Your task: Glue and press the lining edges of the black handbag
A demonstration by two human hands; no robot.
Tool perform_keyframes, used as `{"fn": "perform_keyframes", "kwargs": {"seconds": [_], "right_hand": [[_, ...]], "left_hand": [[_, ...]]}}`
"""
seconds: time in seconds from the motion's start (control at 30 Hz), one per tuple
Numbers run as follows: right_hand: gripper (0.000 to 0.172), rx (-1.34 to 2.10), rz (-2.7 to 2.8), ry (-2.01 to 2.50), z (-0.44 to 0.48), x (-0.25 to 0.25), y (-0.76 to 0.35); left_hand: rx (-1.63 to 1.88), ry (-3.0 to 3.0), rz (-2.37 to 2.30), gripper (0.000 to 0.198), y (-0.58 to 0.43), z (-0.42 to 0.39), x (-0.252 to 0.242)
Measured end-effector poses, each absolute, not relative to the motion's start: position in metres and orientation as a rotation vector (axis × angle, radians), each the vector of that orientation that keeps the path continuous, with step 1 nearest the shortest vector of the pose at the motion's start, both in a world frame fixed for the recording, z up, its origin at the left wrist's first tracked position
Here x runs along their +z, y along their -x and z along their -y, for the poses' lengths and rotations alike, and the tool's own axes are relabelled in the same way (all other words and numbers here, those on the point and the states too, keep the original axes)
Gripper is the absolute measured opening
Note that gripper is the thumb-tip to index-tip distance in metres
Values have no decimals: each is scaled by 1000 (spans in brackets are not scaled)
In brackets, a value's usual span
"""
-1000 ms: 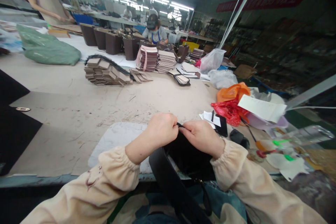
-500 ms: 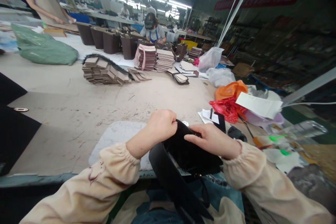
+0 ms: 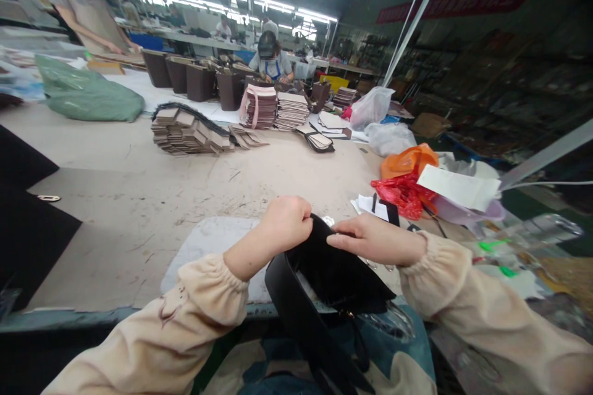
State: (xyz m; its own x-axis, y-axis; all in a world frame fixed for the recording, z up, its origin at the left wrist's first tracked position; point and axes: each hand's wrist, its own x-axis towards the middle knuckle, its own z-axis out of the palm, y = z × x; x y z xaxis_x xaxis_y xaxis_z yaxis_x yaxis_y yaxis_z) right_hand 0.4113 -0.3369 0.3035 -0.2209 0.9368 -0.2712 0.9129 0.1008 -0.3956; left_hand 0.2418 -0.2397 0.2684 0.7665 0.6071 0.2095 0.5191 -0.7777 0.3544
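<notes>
A black handbag (image 3: 343, 274) stands with its mouth facing me at the table's front edge. Its wide black strap (image 3: 291, 308) loops down toward my lap. My left hand (image 3: 287, 222) is closed on the bag's far left rim, knuckles up. Over the right part of the rim lies my right hand (image 3: 370, 237), thumb on the near side and fingers on the far side, so it grips the edge. The fingertips behind the rim are hidden. Under the bag and my left wrist is a pale slab (image 3: 199, 253).
Stacked brown-grey pieces (image 3: 185, 129) and bundled cards (image 3: 291, 110) lie farther back, with brown box-shaped bags (image 3: 201, 83) beyond. Red plastic (image 3: 403, 194) and a clear bottle (image 3: 551, 228) are at right. Black panels (image 3: 32, 228) sit at left. A co-worker (image 3: 273, 62) sits opposite.
My right hand has lifted slightly along the rim, and its forearm has swung a little outward to the right. My left hand keeps its hold. The view has shifted slightly.
</notes>
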Motion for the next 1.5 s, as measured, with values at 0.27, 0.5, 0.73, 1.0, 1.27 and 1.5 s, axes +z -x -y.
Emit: {"fn": "perform_keyframes", "kwargs": {"seconds": [0.27,0.5,0.73,1.0,1.27,1.5], "right_hand": [[36,223,2352,1910,306,281,-396],[33,54,2254,1979,316,275,-389],[34,-84,2159,2155,321,277,-378],[35,-120,2076,2255,323,277,-376],[33,-123,2094,2226,327,278,-374],[33,-87,2067,2225,327,273,-390]], "left_hand": [[477,-2669,-873,19,-238,235,264],[523,-2441,-690,19,-214,247,265],[607,-1848,-635,29,-196,249,257],[479,-2212,-938,63,-198,270,265],[357,-2535,-792,49,-200,215,270],[549,-2637,-622,29,-218,228,269]]}}
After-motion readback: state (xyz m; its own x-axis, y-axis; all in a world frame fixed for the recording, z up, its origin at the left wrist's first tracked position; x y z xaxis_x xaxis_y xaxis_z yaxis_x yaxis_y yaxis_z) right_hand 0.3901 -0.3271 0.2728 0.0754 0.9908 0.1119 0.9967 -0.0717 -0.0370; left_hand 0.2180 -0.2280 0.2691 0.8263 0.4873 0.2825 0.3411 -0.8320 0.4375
